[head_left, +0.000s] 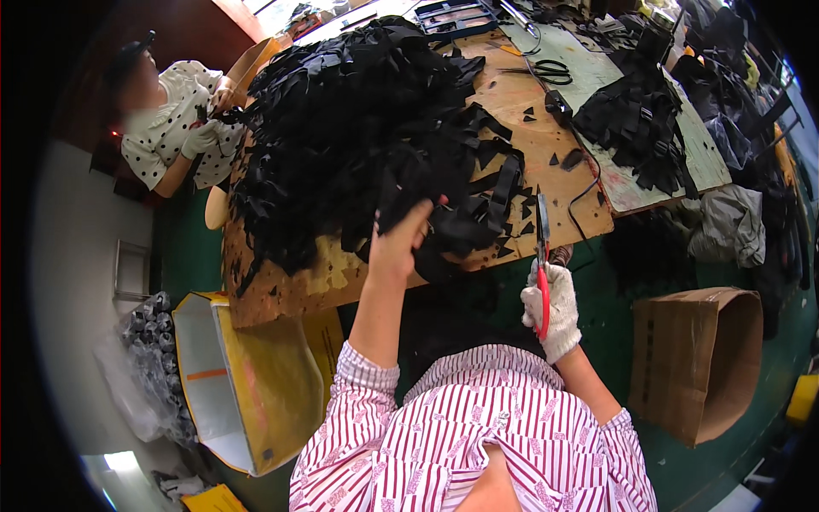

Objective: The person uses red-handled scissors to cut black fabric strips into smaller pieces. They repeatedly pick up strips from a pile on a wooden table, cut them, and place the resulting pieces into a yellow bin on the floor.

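My left hand point(399, 242) is bare and reaches over the near side of a large heap of black fabric strips point(350, 128). A dark fabric piece point(398, 198) sits between its fingers, slightly smeared by motion, and some fingertips are hidden behind it. My right hand point(556, 309) wears a white knitted glove and is closed round red-handled scissors point(543, 273) just off the table's front edge. The blades point away from me, upward in the view. Small black triangular offcuts point(526, 229) lie on the wooden table point(589, 218) near the blades.
At the far left, a person point(183, 119) in a dotted top and gloves works beside the heap. Black scissors point(550, 71), a cable point(580, 196) and a strap pile point(636, 124) lie to the right. A yellow bin point(264, 384) and a cardboard box point(695, 358) stand below.
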`<control>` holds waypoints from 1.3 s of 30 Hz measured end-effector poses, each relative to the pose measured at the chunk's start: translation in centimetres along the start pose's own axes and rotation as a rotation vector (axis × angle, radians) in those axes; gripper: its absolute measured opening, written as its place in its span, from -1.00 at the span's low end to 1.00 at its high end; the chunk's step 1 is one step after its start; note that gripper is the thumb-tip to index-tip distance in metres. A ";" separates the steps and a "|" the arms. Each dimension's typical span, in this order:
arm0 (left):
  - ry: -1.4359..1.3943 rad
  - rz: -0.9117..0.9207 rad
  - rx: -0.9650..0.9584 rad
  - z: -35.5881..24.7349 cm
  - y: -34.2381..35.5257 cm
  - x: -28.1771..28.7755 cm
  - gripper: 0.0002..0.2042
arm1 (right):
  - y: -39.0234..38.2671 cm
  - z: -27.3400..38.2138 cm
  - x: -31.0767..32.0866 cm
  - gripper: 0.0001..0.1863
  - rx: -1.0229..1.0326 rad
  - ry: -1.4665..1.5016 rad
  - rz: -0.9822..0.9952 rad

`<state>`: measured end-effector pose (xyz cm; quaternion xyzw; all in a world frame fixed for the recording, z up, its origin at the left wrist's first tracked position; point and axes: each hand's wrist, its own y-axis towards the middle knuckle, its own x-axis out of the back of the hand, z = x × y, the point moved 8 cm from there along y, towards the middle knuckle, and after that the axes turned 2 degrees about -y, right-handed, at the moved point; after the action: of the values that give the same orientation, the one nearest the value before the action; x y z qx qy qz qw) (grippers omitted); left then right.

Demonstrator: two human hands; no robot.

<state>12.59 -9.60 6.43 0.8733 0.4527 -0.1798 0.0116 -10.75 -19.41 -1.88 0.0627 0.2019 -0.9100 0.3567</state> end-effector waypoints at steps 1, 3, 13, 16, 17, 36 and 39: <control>0.051 0.088 0.003 0.7 -1.0 -0.4 -0.88 | 0.2 0.8 -0.5 -0.56 0.036 -0.054 0.019; 0.065 0.100 0.007 3.5 -2.8 0.8 -0.85 | 0.9 2.6 -1.6 -0.49 0.082 -0.084 0.045; 0.389 0.272 -0.118 6.0 -6.3 -1.9 -0.80 | 2.0 3.9 -3.1 -0.45 0.169 -0.169 -0.003; 0.285 0.248 0.094 6.2 -7.0 -1.8 -0.78 | 1.5 5.1 -2.8 -0.44 0.744 -0.467 -0.074; 0.245 0.244 0.129 6.6 -7.1 -1.8 -0.81 | 1.8 4.2 -2.9 -0.42 0.591 -0.329 -0.014; -0.047 0.039 0.177 9.1 -5.3 -0.5 -0.85 | -1.9 -0.9 0.8 -0.29 0.182 -0.701 0.155; -0.061 0.045 0.188 9.3 -5.4 -0.6 -0.84 | -2.2 0.0 0.1 -0.28 0.206 -0.770 0.176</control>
<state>5.18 -8.61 -1.28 0.8745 0.4135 -0.2478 -0.0528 -12.29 -18.04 -1.24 -0.2301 -0.0449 -0.8485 0.4744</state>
